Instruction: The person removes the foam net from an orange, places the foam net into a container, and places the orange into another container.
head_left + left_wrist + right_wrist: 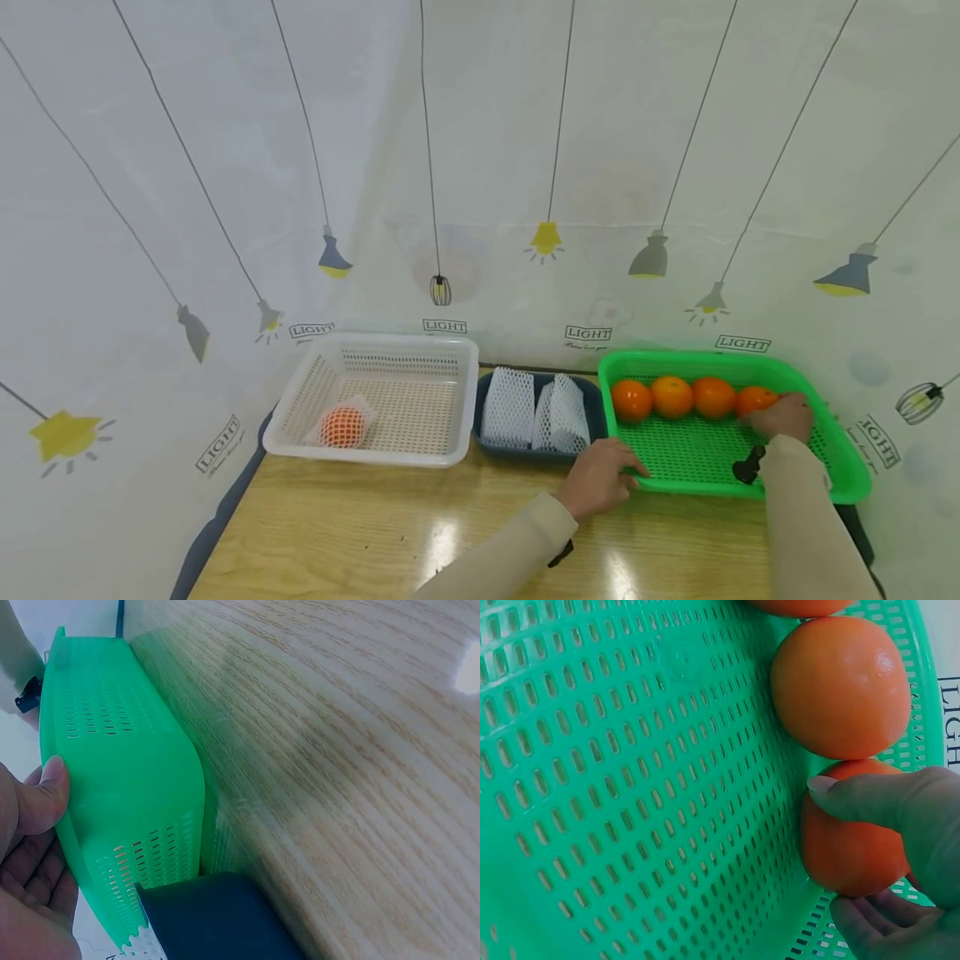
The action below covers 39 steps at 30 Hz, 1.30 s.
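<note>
Several oranges stand in a row along the far wall of the green basket (pixel 697 483). My right hand (pixel 783 417) grips the rightmost orange (pixel 851 840), thumb across its top and fingers curled under its side in the right wrist view. A neighbouring orange (pixel 844 686) touches it. At the basket's near left corner, my left hand (pixel 600 479) pinches the green rim, with the thumb (pixel 52 787) on the outer wall and the other fingers behind the rim.
Left of the green basket, a dark blue tray (pixel 517 454) holds white foam net sleeves (pixel 510 408). Farther left, a white basket (pixel 375 458) contains one orange in a foam net (pixel 343 427). All stand on a wooden table (pixel 337 533) against a lamp-printed curtain (pixel 495 167).
</note>
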Each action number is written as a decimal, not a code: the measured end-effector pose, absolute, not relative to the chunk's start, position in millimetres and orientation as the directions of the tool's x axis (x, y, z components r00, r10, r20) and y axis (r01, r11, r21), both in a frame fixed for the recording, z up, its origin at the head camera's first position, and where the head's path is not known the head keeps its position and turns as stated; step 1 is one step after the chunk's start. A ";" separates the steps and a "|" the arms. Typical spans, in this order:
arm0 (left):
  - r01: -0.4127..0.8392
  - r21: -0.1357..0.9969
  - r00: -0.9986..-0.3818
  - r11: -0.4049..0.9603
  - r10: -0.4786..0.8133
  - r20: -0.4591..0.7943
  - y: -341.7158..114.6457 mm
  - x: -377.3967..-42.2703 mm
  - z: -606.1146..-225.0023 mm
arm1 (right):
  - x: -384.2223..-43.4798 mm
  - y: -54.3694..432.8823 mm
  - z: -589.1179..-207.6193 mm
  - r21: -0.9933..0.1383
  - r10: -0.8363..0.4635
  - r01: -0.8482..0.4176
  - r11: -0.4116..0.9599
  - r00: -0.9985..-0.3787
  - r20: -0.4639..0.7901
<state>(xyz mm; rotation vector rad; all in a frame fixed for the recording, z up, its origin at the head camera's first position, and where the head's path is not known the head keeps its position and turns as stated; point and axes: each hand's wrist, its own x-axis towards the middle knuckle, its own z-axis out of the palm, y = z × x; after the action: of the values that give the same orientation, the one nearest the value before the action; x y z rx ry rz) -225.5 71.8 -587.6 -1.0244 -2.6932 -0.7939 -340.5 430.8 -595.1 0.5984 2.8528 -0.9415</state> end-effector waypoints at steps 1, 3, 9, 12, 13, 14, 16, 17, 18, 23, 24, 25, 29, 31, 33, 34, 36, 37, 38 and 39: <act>0.655 0.426 -0.754 0.624 0.575 0.318 72.1 -225.5 -587.6 | -340.4 430.8 -594.8 -0.554 0.340 0.389 0.736 -0.920 -0.195; 0.653 0.434 -0.755 0.621 0.574 0.316 72.5 -225.7 -587.9 | -340.3 431.0 -594.5 -0.555 0.342 0.395 0.732 -0.918 -0.201; 0.650 0.441 -0.758 0.619 0.571 0.317 72.5 -224.5 -586.6 | -339.4 433.2 -597.5 -0.564 0.351 0.408 0.718 -0.912 -0.213; 0.644 0.445 -0.763 0.622 0.565 0.316 72.1 -223.8 -584.5 | -338.2 432.4 -595.6 -0.565 0.351 0.411 0.715 -0.911 -0.218; 0.643 0.446 -0.764 0.623 0.564 0.313 72.1 -223.7 -584.0 | -337.4 431.7 -594.4 -0.564 0.351 0.413 0.715 -0.910 -0.221; 0.641 0.448 -0.766 0.623 0.564 0.310 72.0 -223.5 -583.3 | -336.5 431.1 -593.2 -0.568 0.353 0.417 0.710 -0.908 -0.225; 0.635 0.454 -0.769 0.624 0.564 0.301 72.0 -223.1 -582.2 | -334.4 429.4 -590.4 -0.568 0.353 0.418 0.709 -0.908 -0.227; 0.633 0.457 -0.771 0.625 0.564 0.296 72.0 -222.9 -582.0 | -333.4 428.7 -588.9 -0.565 0.351 0.417 0.712 -0.908 -0.229; 0.631 0.458 -0.772 0.626 0.565 0.292 72.0 -222.6 -581.7 | -332.4 427.8 -587.1 -0.567 0.350 0.416 0.711 -0.909 -0.228; 0.632 0.451 -0.771 0.630 0.567 0.289 72.0 -222.2 -581.2 | -326.8 424.7 -580.0 -0.588 0.339 0.416 0.693 -0.909 -0.243; 0.633 0.448 -0.771 0.631 0.567 0.290 72.0 -222.3 -581.3 | -325.8 424.4 -578.7 -0.594 0.337 0.417 0.688 -0.908 -0.247; 0.635 0.445 -0.770 0.632 0.568 0.291 72.2 -222.4 -581.2 | -324.7 424.5 -577.4 -0.599 0.335 0.418 0.683 -0.908 -0.251; 0.634 0.444 -0.770 0.633 0.568 0.290 72.8 -222.4 -580.9 | -321.5 425.3 -569.9 -0.616 0.327 0.415 0.669 -0.909 -0.257; 0.635 0.443 -0.770 0.633 0.568 0.292 73.0 -222.0 -580.6 | -320.0 425.7 -566.0 -0.621 0.324 0.412 0.667 -0.911 -0.256; 0.635 0.440 -0.770 0.635 0.568 0.290 73.1 -221.5 -580.6 | -318.1 426.0 -562.3 -0.623 0.317 0.408 0.668 -0.913 -0.257; 0.634 0.439 -0.770 0.636 0.568 0.289 73.1 -221.2 -580.6 | -316.8 425.9 -560.4 -0.626 0.314 0.404 0.667 -0.914 -0.256; 0.634 0.435 -0.771 0.640 0.568 0.287 73.2 -220.9 -581.3 | -313.9 425.1 -555.8 -0.639 0.307 0.398 0.658 -0.917 -0.256; 0.634 0.433 -0.771 0.641 0.568 0.287 73.2 -220.9 -581.8 | -312.4 424.7 -553.5 -0.648 0.302 0.394 0.652 -0.919 -0.255; 0.635 0.431 -0.770 0.641 0.569 0.288 73.3 -221.0 -582.4 | -310.8 424.3 -551.8 -0.653 0.295 0.387 0.652 -0.922 -0.251; 0.636 0.429 -0.769 0.641 0.569 0.290 73.2 -221.0 -582.8 | -309.2 423.6 -549.8 -0.663 0.291 0.378 0.646 -0.925 -0.243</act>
<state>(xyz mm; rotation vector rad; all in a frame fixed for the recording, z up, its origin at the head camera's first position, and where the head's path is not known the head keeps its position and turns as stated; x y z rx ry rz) -221.0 73.2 -582.8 -1.0071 -2.7290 -0.7881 -309.2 423.6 -549.8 0.5602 2.7458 -1.1463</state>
